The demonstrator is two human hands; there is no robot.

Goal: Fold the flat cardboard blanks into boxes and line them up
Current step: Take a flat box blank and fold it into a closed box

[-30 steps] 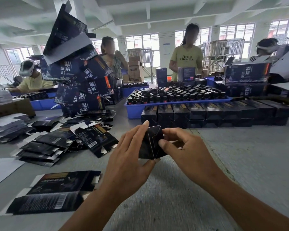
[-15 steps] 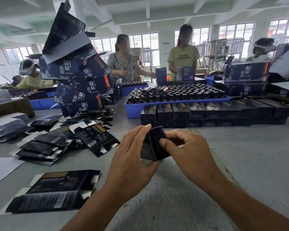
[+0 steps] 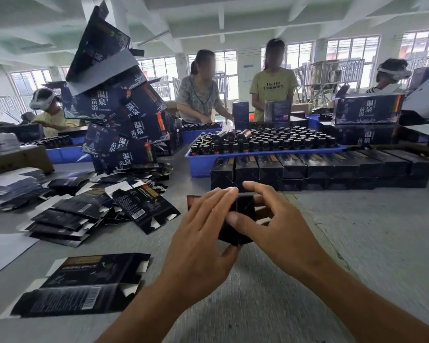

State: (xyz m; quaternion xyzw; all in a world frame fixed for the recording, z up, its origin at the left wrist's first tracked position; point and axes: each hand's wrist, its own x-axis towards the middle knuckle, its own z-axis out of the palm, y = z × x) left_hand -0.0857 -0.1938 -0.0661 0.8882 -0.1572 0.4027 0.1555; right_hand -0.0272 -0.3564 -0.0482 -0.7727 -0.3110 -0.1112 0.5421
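both hands, left hand (image 3: 203, 233) and right hand (image 3: 278, 226), grip a half-formed box (image 3: 243, 219) above the table (image 3: 357, 243), fingers curled round it. square the corners before tucking the end flap, then add it to the row of finished boxes (image 3: 320, 167).

Black box (image 3: 243, 216); blue tray (image 3: 201, 167); grey table (image 3: 357, 243).

Bare table (image 3: 357, 243) right of the hands; box row (image 3: 320, 167) blocks ahead, blanks (image 3: 89, 214) crowd left, apparently loosely piled.

Both forearms bare, no sleeves; hands (image 3: 235, 233) ungloved, no rings, no watch.
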